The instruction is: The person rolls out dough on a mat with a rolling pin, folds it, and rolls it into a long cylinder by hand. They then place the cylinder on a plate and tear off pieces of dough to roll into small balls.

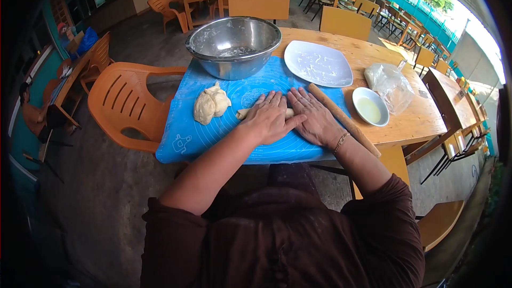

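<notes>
Both palms press down on a thin roll of dough [242, 113] that lies on the blue mat [213, 141]. My left hand [268, 117] is flat with its fingers stretched forward, and the roll's left end pokes out beside it. My right hand [314, 119] lies flat just to the right, the two thumbs meeting. Most of the roll is hidden under the hands. A larger lump of dough [212, 103] rests on the mat to the left. The wooden rolling pin [344, 120] lies slanted, close along the right hand and forearm.
Behind the dough stands a steel bowl [234, 64], with a white floury plate [319, 64] beside it. To the right are a small bowl of pale liquid [370, 111] and a plastic bag [392, 85]. An orange chair [125, 101] touches the table's left side. A person [34, 109] sits far left.
</notes>
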Tool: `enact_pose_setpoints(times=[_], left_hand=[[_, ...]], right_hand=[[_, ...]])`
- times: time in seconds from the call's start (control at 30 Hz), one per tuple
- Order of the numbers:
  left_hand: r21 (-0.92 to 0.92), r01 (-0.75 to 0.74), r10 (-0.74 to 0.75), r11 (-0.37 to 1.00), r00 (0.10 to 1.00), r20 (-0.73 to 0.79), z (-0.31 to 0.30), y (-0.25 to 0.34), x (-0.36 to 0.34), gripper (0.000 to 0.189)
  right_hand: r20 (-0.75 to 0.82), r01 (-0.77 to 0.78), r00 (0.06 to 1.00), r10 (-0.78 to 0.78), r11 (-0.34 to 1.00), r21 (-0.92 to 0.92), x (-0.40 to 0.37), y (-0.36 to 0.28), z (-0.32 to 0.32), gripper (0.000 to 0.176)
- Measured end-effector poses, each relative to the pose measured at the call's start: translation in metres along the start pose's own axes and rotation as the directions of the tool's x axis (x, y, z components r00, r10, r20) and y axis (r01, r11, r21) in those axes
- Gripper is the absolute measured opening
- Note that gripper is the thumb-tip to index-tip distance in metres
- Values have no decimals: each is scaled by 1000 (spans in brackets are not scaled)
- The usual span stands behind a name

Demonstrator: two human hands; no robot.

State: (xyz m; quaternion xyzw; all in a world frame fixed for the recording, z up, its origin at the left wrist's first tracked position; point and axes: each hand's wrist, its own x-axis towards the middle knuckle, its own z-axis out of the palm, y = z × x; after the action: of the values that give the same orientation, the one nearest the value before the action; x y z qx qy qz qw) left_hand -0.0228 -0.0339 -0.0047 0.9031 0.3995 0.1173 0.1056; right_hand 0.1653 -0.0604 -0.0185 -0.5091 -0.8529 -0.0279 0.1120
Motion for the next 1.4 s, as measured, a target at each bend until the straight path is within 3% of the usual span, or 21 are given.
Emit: enact_pose_setpoints(times=[0.17, 0.43, 0.5, 0.53, 0.57, 0.63, 0.67, 0.7, 0.77, 0.8, 0.87, 0.9, 0.93, 1.03, 1.1, 1.17, 1.23, 1.3, 1.4], left_hand=[[164, -160, 185, 973, 971, -148, 16, 7, -48, 90], [94, -321, 332, 942, 929, -163, 8, 22, -107, 91], [73, -363, 371, 929, 913, -168, 9, 24, -116, 89], [-8, -401, 393, 916, 901, -186, 7, 23, -119, 78], [-7, -400, 392, 916, 901, -187, 4, 20, -120, 78], [-77, -426, 372, 901, 853, -366, -7, 15, -116, 58], [-68, -373, 320, 925, 864, -389, -15, 15, -111, 45], [-69, -374, 321, 925, 864, -387, -18, 12, -104, 45], [158, -179, 229, 971, 882, -411, -22, 2, -93, 37], [161, -185, 237, 969, 880, -412, -24, -3, -93, 37], [20, -21, 22, 1000, 997, -75, -31, -16, -94, 29], [22, -22, 24, 1000, 997, -75, -35, -16, -94, 29], [29, -11, 12, 1000, 998, -56, -40, -14, -96, 25], [10, 5, -4, 1000, 998, -63, -47, -16, -97, 20], [-10, -5, 4, 1000, 996, -94, -50, -21, -88, 19], [-11, -139, 130, 990, 945, -301, -45, -30, -79, 21], [25, -104, 107, 994, 949, -296, -26, -42, -73, 22], [67, -72, 89, 995, 950, -301, -25, -45, -71, 23], [-63, -31, 16, 998, 975, -220, -40, -33, -76, 24]], right_hand=[[-122, 90, 988, -89, 996, -2, -42, -26, -7, 74], [4, 143, 990, -143, 988, 64, -89, -52, -27, 74], [-31, 152, 988, -149, 982, 115, -96, -54, -31, 70], [-79, 150, 987, -137, 969, 199, -99, -51, -32, 65], [-125, 151, 985, -120, 948, 281, -102, -49, -33, 61], [-198, 111, 979, -52, 948, 298, -100, -42, -38, 56], [-269, 70, 963, 19, 946, 317, -96, -38, -41, 52], [-269, 68, 963, 22, 946, 318, -91, -36, -43, 52], [-311, 6, 950, 35, 991, 131, -76, -32, -46, 48], [-355, 29, 935, 13, 993, 114, -71, -27, -39, 41], [-287, 38, 958, 19, 981, 189, -72, -16, -30, 35], [-207, 43, 978, 16, 961, 273, -72, -14, -28, 30], [-229, 29, 973, 32, 965, 259, -71, -17, -33, 23], [-164, 1, 986, 41, 968, 251, -66, -12, -37, 23], [-213, -14, 975, 70, 967, 254, -57, -10, -41, 22], [-260, -30, 960, 99, 966, 258, -49, -6, -41, 22], [-355, 16, 935, 21, 995, 101, -41, -1, -36, 23], [-310, 13, 951, 21, 994, 108, -40, 3, -29, 24], [-252, -6, 966, 54, 983, 186, -35, -4, -39, 29]])
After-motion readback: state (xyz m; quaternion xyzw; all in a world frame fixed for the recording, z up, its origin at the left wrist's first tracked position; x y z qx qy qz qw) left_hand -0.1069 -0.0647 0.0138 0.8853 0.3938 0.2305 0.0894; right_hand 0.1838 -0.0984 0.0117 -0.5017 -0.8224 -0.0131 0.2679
